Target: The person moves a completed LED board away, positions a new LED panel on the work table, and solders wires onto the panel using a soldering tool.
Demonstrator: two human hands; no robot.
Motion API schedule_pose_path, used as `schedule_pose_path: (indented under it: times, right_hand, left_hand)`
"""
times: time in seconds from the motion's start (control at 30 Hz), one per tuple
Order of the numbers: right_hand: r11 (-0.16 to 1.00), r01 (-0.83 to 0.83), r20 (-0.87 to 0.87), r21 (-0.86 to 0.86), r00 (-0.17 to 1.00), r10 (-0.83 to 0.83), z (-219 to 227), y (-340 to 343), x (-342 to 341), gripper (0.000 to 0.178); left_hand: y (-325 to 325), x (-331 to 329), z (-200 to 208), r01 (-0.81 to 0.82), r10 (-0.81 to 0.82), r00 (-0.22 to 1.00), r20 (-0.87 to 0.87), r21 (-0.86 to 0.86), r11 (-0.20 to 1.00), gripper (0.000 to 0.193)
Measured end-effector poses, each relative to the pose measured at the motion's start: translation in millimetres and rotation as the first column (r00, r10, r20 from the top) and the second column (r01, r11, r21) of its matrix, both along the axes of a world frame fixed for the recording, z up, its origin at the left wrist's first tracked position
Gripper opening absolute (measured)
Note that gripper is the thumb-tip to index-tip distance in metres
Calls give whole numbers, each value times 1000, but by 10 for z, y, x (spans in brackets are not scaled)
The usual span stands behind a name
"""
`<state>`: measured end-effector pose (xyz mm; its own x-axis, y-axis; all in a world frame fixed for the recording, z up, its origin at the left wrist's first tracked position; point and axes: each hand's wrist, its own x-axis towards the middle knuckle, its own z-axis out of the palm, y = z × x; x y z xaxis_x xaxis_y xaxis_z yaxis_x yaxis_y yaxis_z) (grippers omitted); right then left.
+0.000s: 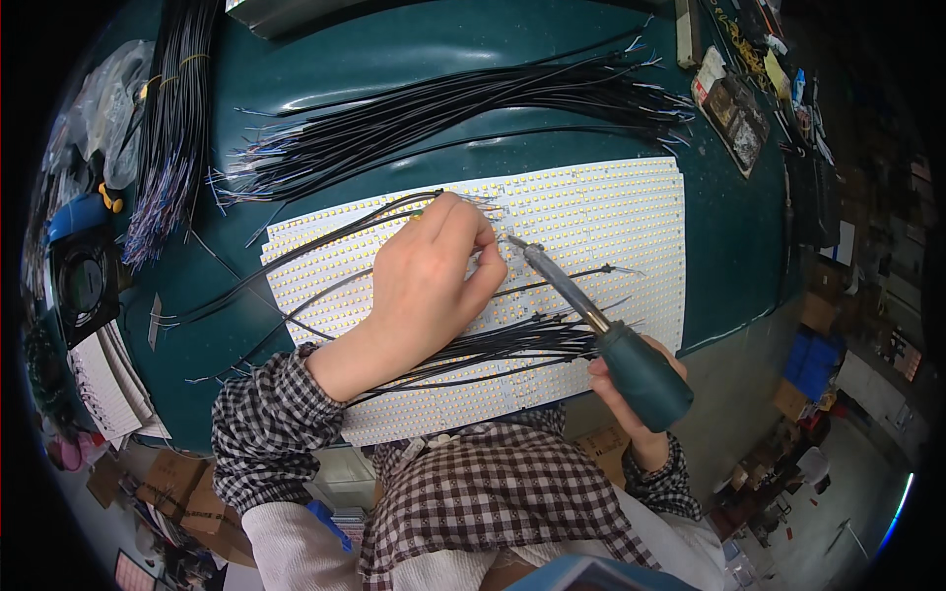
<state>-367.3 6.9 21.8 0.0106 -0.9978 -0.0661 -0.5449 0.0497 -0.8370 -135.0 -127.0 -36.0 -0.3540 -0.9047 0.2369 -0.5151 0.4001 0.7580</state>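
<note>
My left hand (429, 266) bends over a white LED board (611, 227) dotted with rows of small yellow chips. Its thumb and forefinger are pinched together; what lies between them is hidden. My right hand (616, 399) grips the dark green handle of a soldering iron (642, 379). The iron's tip points up and left, close to the left fingertips, at the board's middle seam. Black cables (340, 229) with stripped thin wire ends run from the left under or beside my left hand. Nearer me, a bunch of short black cables (473, 350) lies across the board.
A large bundle of black cables (443, 103) lies behind the board on the green tabletop (394, 49). Another bundle (182, 89) hangs at the far left, above a black fan (87, 281). A dirty open box (731, 110) sits at the right edge near tools.
</note>
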Motion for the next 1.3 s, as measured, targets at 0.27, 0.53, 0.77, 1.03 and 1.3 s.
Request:
schedule_pose_path:
  times: [0.27, 0.53, 0.77, 1.03, 1.3]
  right_hand:
    - [995, 91, 86, 35, 992, -94, -33, 68, -34, 38]
    - [993, 110, 92, 40, 989, -113, -26, 66, -14, 34]
    - [984, 158, 197, 82, 965, -171, -18, 66, -3, 33]
    - [998, 37, 66, 51, 997, -40, -43, 52, -37, 36]
    - [996, 71, 53, 62, 996, -74, -34, 49, -8, 36]
  left_hand:
    - [3, 4, 1, 2, -2, 1000, 6, 15, 1000, 16]
    - [-8, 17, 25, 15, -15, 1000, -13, 55, 998, 14]
    - [-10, 23, 39, 40, -40, 999, -10, 61, 997, 13]
    - [19, -25, -7, -9, 10, 1000, 29, -38, 999, 15]
    - [25, -24, -31, -10, 11, 1000, 23, -62, 998, 17]
